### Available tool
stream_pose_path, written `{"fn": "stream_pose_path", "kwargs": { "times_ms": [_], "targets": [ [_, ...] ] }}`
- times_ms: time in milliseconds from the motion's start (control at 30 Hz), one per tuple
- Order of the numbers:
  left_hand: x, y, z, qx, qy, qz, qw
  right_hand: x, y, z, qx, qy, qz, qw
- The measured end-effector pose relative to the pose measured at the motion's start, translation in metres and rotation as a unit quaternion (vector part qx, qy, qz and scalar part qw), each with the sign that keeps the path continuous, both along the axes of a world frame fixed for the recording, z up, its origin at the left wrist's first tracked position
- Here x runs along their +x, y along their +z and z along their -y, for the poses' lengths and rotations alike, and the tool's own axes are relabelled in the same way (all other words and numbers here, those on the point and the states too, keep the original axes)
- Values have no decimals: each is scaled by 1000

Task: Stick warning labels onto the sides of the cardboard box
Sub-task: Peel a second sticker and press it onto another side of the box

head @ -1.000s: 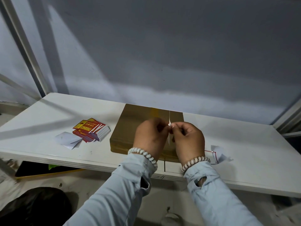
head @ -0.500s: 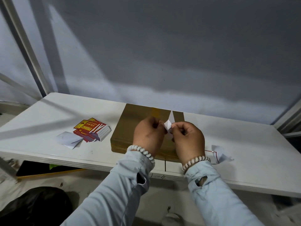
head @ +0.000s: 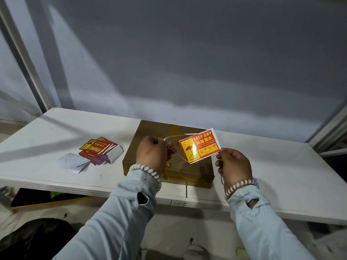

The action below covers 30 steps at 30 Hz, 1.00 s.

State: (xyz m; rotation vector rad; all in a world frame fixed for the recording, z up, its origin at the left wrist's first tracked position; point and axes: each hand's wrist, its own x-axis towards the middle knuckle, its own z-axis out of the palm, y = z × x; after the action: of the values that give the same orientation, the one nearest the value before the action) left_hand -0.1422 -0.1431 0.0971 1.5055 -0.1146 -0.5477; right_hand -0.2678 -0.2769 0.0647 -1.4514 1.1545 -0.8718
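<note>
White worktop [head: 47, 139], box [head: 150, 132] centre. Right hand [head: 233, 166] pinches label [head: 199, 146]; left hand [head: 153, 153] pinches backing [head: 173, 139]. Risk: the freed adhesive may curl and stick to itself or a finger.

Packing station, warehouse-type: white tabletop [head: 281, 177] against bare grey wall [head: 187, 53]; sealed cardboard box [head: 150, 132]; stack of "KEEP DRY" warning labels [head: 101, 150] (peeled backing papers [head: 73, 162] alongside).

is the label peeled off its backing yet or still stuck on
Partly peeled. The right hand pinches the label by its corner, while the left hand pulls the curling backing aside; the two still meet at the label's lower edge.
</note>
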Motion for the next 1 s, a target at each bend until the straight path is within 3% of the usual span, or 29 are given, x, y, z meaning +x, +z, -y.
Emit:
{"fn": "stream_pose_path", "kwargs": {
  "times_ms": [267,467,733,900,1000],
  "targets": [
    [9,-6,2,-15,67,-52,996,-11,-10,16,30,-45,12,998],
    [15,-15,0,28,104,-20,994,-33,-10,36,70,-113,53,990],
    [-15,-23,30,121,-14,178,976,-64,-7,54,74,-154,79,982],
    [-48,-28,87,170,-125,337,917,-58,-10,54,68,-248,119,959],
    [-73,-47,121,247,-203,419,850,-64,-14,63,80,-248,149,954]
  ]
}}
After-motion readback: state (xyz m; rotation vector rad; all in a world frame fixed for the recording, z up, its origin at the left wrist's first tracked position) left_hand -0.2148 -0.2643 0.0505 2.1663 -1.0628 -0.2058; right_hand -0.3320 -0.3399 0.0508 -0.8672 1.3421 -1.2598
